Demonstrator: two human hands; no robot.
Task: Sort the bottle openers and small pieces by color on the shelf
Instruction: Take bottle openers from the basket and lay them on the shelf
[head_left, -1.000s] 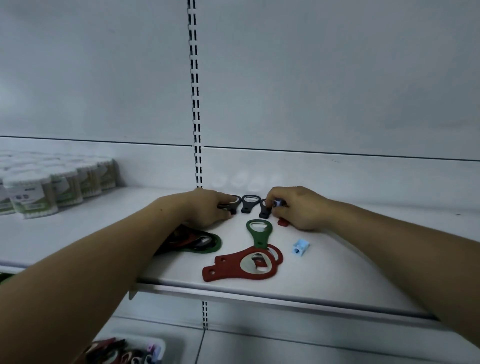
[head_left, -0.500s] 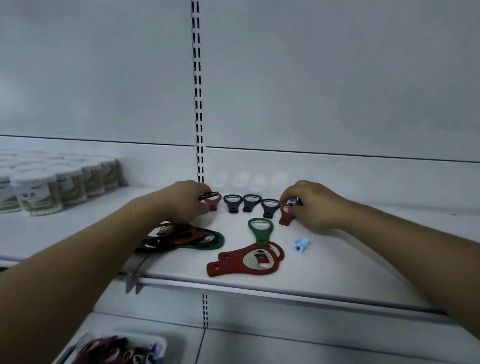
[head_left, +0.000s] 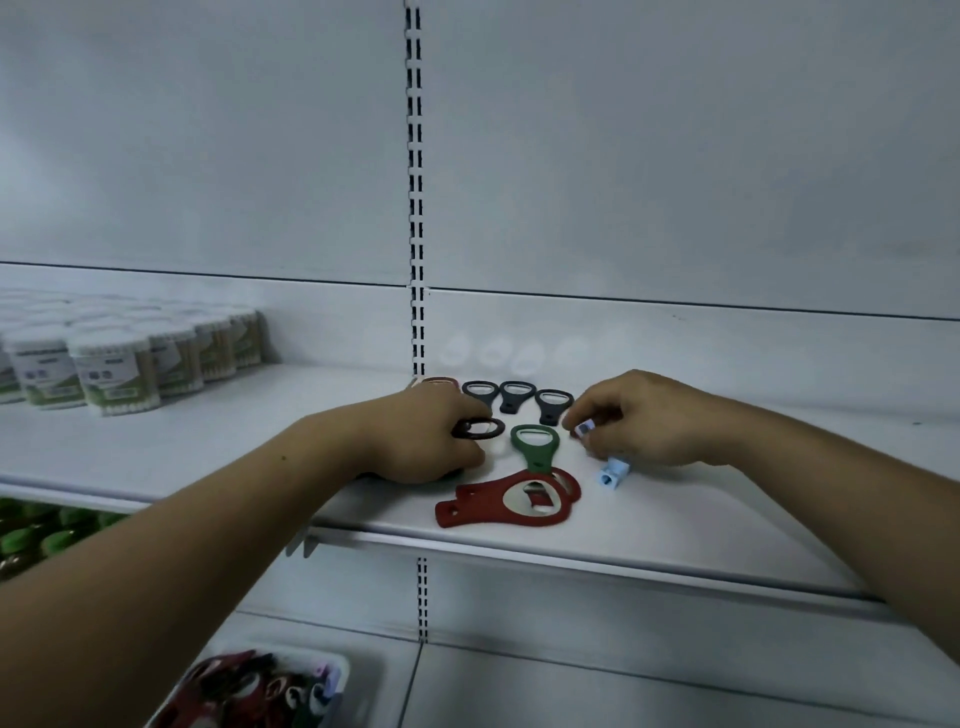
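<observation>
Three black bottle openers (head_left: 511, 407) are ranked; sorting is judged part-done, a dark opener (head_left: 480, 429) gripped by the left hand (head_left: 426, 441), a small piece (head_left: 586, 429) pinched by the right hand (head_left: 649, 421).

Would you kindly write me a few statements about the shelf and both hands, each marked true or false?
1. Three dark bottle openers lie in a row at the back of the shelf. True.
2. The green bottle opener is held in the left hand. False: it lies on the shelf between the hands; the left hand grips a dark-rimmed opener.
3. The right hand pinches a small piece. True.
4. The light blue piece stands on the red opener. False: it lies on the shelf, to the right of it.
</observation>
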